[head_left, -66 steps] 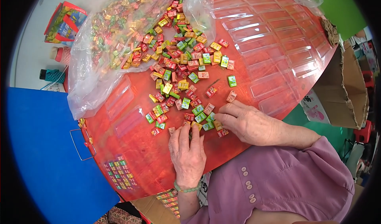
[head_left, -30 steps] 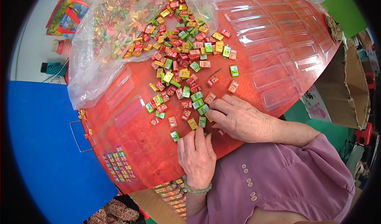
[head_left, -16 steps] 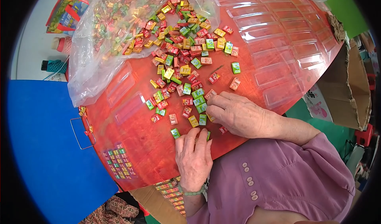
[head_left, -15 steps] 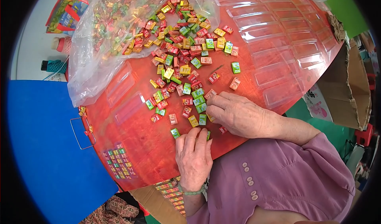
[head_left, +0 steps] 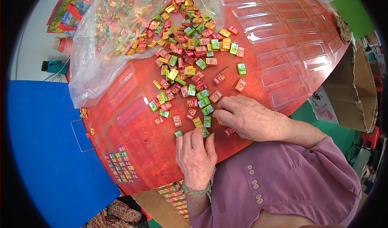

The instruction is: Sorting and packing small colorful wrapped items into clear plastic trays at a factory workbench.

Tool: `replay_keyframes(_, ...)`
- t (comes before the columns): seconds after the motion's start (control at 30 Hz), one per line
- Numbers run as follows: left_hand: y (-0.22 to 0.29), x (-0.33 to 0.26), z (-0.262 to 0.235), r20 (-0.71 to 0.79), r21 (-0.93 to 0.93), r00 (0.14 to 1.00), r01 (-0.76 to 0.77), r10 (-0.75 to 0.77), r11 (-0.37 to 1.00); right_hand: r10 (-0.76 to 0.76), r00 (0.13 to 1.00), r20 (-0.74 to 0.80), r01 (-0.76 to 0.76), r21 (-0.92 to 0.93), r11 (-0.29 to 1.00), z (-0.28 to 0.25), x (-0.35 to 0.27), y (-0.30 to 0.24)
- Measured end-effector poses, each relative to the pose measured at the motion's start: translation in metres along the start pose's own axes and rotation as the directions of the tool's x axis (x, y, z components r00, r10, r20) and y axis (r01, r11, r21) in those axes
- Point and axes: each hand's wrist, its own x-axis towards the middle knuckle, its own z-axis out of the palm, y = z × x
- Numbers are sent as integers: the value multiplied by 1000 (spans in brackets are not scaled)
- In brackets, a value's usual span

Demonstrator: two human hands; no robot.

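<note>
My left hand (head_left: 196, 157), with a green bead bracelet at the wrist, rests at the near edge of the red table. Its thumb and forefinger close around a small green box (head_left: 205, 132). Just right of it, my right hand (head_left: 248, 117) has curled fingers pointing down at the tabletop. Whatever those fingers hold is hidden; a yellow edge shows under the thumb. Between and beyond the hands lie loose small boxes: a green one (head_left: 207, 121), a yellow one (head_left: 197, 122) and a red one (head_left: 229, 131). Many more form a pile (head_left: 188, 46) further back.
A clear plastic bag (head_left: 87, 76) of small boxes lies at the back left. Clear compartment trays (head_left: 279, 72) cover the table's right side. A filled block of small boxes (head_left: 121, 163) sits at the left edge. Cardboard boxes (head_left: 341, 86) stand at the right.
My left hand has shifted slightly up, its thumb and forefinger now around a green box. My right hand has drawn slightly right, uncovering a pink box beyond its fingertips.
</note>
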Motion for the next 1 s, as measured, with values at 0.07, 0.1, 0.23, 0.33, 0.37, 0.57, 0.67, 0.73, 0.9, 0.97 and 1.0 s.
replay_keyframes(0.07,0,0,-5,6,54,1000,1,-2,999,24,998,64,-24,-12,1000,-2,2,-2)
replay_keyframes(0.1,0,-3,-7,4,57,1000,4,-4,998,20,998,65,-20,-11,1000,-2,3,-2)
replay_keyframes(0.23,-10,-17,-21,-83,-54,995,51,-55,997,35,999,22,-35,-28,999,0,1,-1)
replay_keyframes(0.33,-21,-28,-26,-180,-75,963,190,-200,979,28,1000,-3,-28,-41,999,3,0,-1)
replay_keyframes(0.37,-25,-30,-25,-182,-69,962,194,-203,979,23,1000,-10,-24,-55,998,3,0,-1)
replay_keyframes(0.57,-31,-32,-40,91,-87,955,289,-281,953,19,1000,12,-18,-68,997,1,-1,0)
replay_keyframes(0.67,-29,-32,-37,154,-84,958,258,-244,962,26,999,23,-24,-58,998,2,1,-2)
replay_keyframes(0.73,-19,-26,-29,107,-98,965,249,-238,964,37,998,46,-34,-58,998,1,2,-2)
replay_keyframes(0.9,-8,-22,-14,17,-77,969,248,-247,966,35,999,4,-35,-53,998,5,4,-3)
replay_keyframes(0.97,-8,-22,-10,10,-66,975,222,-222,973,33,999,-36,-36,-95,995,8,6,-5)
replay_keyframes(1.0,-8,-23,-8,5,-53,980,198,-198,979,35,999,-35,-38,-96,995,10,8,-6)
